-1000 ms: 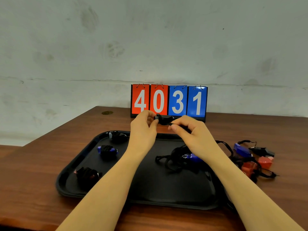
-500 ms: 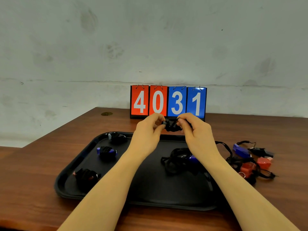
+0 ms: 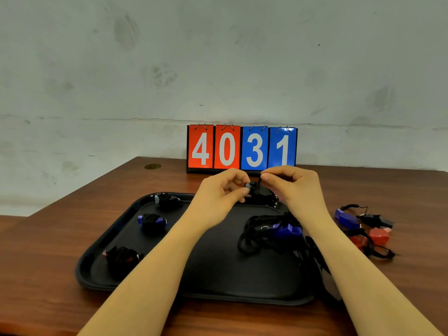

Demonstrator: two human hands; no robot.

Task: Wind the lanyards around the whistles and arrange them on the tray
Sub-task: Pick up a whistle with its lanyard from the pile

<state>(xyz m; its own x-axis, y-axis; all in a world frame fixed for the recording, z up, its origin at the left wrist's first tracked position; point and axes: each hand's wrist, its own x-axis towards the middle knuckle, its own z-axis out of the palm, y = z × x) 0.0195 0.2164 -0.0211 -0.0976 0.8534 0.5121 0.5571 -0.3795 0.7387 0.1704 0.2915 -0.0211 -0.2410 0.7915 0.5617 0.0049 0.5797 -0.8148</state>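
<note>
Both hands have dropped lower: left hand (image 3: 221,190) pinches the small, light whistle (image 3: 252,186); right hand (image 3: 294,184), at 3 o'clock, pinches its floppy lanyard (image 3: 260,181).

Light was even, fairly dim, w/ soft shadows under the forearms on the tray (image 3: 101,241). Wide-angle bend at the edges; whole frame slightly soft, no glare.

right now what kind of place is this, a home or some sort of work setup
Probably a staged recording or work station, not a home: a flip number board reading 4031 stands on a bare wooden table against a plain scuffed wall, with a black tray laid out for sorting.
</note>
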